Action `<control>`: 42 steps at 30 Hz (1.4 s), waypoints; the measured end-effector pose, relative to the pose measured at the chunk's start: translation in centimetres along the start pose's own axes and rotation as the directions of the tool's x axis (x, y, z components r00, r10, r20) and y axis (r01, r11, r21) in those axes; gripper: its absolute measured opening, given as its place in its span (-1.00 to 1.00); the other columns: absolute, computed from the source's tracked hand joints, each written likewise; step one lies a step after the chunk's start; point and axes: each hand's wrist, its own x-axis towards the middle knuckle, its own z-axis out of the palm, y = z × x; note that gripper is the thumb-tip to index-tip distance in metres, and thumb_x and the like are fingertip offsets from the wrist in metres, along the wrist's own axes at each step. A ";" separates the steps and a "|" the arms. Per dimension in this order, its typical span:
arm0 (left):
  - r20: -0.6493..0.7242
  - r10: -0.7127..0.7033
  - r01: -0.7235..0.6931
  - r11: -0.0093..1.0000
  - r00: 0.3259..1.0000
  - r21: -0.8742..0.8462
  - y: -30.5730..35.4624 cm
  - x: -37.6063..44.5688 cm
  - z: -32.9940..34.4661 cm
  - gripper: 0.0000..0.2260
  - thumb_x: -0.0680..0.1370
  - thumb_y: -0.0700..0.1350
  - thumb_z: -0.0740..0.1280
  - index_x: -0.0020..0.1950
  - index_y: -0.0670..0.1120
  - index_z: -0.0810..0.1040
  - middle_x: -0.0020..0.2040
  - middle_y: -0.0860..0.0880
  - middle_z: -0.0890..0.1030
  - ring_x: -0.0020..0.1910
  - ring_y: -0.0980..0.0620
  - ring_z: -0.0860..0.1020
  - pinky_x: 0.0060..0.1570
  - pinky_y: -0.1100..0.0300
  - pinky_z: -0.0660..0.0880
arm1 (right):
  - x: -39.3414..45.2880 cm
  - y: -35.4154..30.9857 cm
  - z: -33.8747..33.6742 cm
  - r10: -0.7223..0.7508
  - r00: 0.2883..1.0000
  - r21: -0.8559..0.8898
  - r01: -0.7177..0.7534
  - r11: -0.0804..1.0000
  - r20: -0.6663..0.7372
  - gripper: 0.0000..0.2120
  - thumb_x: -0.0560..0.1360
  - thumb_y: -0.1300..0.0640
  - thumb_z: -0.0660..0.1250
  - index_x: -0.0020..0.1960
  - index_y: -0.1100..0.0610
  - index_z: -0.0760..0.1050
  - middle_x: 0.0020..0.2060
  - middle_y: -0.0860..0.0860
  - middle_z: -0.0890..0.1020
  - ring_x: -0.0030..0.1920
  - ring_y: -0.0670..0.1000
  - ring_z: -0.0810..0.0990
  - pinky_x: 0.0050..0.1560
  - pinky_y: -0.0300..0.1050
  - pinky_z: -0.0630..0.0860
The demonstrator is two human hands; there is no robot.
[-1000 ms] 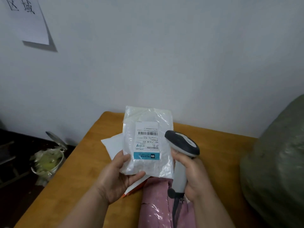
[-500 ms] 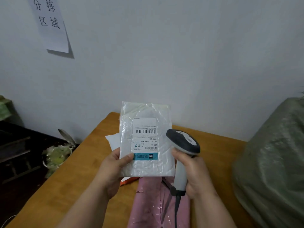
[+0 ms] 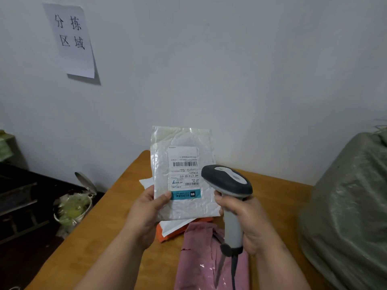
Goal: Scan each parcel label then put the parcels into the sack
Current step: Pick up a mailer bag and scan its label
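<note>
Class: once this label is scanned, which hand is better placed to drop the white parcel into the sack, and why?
Left. The left hand already grips the white parcel; the right hand is wrapped round the scanner, though the sack lies on the right.

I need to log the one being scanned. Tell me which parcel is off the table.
The white parcel with the label, held up by the left hand. The pink parcel and orange parcel lie on the table.

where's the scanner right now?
Head view, right of centre: the scanner is gripped upright in the right hand, beside the white parcel held up by the left hand, above the pink parcel.
</note>
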 end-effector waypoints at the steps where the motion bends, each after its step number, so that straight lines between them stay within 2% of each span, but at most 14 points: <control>1: -0.001 0.001 -0.001 1.000 1.000 0.001 0.1 0.0 -0.2 -0.80 0.57 -0.28 0.33 0.19 -0.19 0.58 0.05 -0.18 0.71 0.00 -0.14 0.70 -0.23 0.13 0.64 | -0.2 0.0 0.4 -0.004 1.000 0.003 0.004 1.000 0.018 -0.84 0.38 0.27 0.54 -0.11 0.04 0.73 -0.15 0.08 0.73 -0.17 0.04 0.60 -0.15 -0.03 0.53; 6: -0.024 0.010 -0.010 1.000 1.000 -0.007 0.5 0.1 -1.0 -0.81 0.58 -0.27 0.32 0.19 -0.18 0.58 0.04 -0.16 0.72 -0.02 -0.11 0.71 -0.26 0.15 0.64 | -1.1 -0.1 1.3 0.025 0.997 0.011 -0.026 1.000 0.079 -0.83 0.38 0.33 0.49 -0.21 0.07 0.73 -0.22 0.07 0.71 -0.25 0.01 0.57 -0.15 -0.03 0.50; 9: -0.036 0.016 -0.017 0.999 0.999 -0.027 0.8 0.1 -1.4 -0.82 0.58 -0.28 0.32 0.18 -0.19 0.58 0.03 -0.16 0.72 -0.04 -0.09 0.71 -0.27 0.16 0.63 | -1.3 -0.3 1.5 0.043 0.992 -0.026 -0.040 0.999 0.121 -0.82 0.40 0.36 0.46 -0.20 0.10 0.72 -0.22 0.09 0.69 -0.27 -0.01 0.57 -0.13 -0.02 0.49; 15: -0.061 0.032 -0.033 0.999 0.998 -0.011 1.2 0.5 -1.7 -0.79 0.58 -0.27 0.32 0.21 -0.17 0.58 0.05 -0.15 0.72 -0.04 -0.07 0.71 -0.26 0.18 0.62 | -1.1 -0.1 1.6 0.075 0.987 -0.062 -0.067 0.996 0.140 -0.93 0.40 0.38 0.46 -0.12 0.29 0.64 -0.25 0.16 0.63 -0.31 0.00 0.53 -0.21 -0.06 0.46; 27: -0.072 0.007 -0.009 1.000 0.997 -0.024 1.0 0.2 -1.7 -0.81 0.59 -0.26 0.33 0.19 -0.17 0.58 0.05 -0.17 0.71 -0.01 -0.12 0.71 -0.25 0.14 0.64 | -1.4 -0.3 1.6 0.088 0.985 -0.061 -0.080 0.995 0.148 -0.93 0.40 0.36 0.47 -0.12 0.27 0.66 -0.27 0.15 0.62 -0.32 0.01 0.53 -0.23 -0.06 0.47; 32: -0.079 0.024 -0.026 1.000 0.997 -0.014 1.0 0.0 -1.2 -0.84 0.59 -0.28 0.32 0.15 -0.15 0.60 0.02 -0.16 0.72 -0.06 -0.09 0.72 -0.29 0.17 0.63 | -1.6 -0.4 1.4 0.093 0.984 -0.070 -0.083 0.994 0.151 -0.84 0.31 0.26 0.55 -0.12 0.25 0.68 -0.29 0.14 0.62 -0.34 -0.01 0.54 -0.24 -0.07 0.47; 35: -0.085 0.019 -0.020 1.000 0.996 -0.013 0.9 -0.1 -1.0 -0.84 0.59 -0.27 0.32 0.15 -0.15 0.60 0.02 -0.16 0.72 -0.04 -0.10 0.71 -0.27 0.17 0.63 | -1.6 -0.4 1.2 0.091 0.984 -0.051 -0.084 0.995 0.156 -0.91 0.39 0.33 0.49 -0.10 0.25 0.68 -0.29 0.13 0.63 -0.34 -0.01 0.54 -0.24 -0.07 0.47; 39: -0.086 0.011 -0.011 1.000 0.996 -0.005 0.8 -0.2 -1.0 -0.83 0.59 -0.26 0.32 0.16 -0.15 0.59 0.04 -0.16 0.72 -0.02 -0.10 0.71 -0.25 0.16 0.63 | -1.7 -0.2 0.9 0.096 0.983 -0.048 -0.089 0.995 0.158 -0.88 0.39 0.34 0.49 -0.07 0.24 0.69 -0.26 0.12 0.65 -0.32 -0.01 0.55 -0.25 -0.09 0.48; 42: -0.079 0.010 -0.011 1.000 0.997 -0.004 0.7 -0.4 -1.0 -0.82 0.59 -0.26 0.33 0.18 -0.16 0.59 0.03 -0.17 0.72 -0.02 -0.11 0.71 -0.25 0.14 0.64 | -1.8 -0.2 0.9 0.106 0.983 -0.059 -0.098 0.993 0.152 -0.87 0.33 0.27 0.55 -0.12 0.20 0.71 -0.26 0.09 0.67 -0.31 -0.03 0.57 -0.25 -0.11 0.50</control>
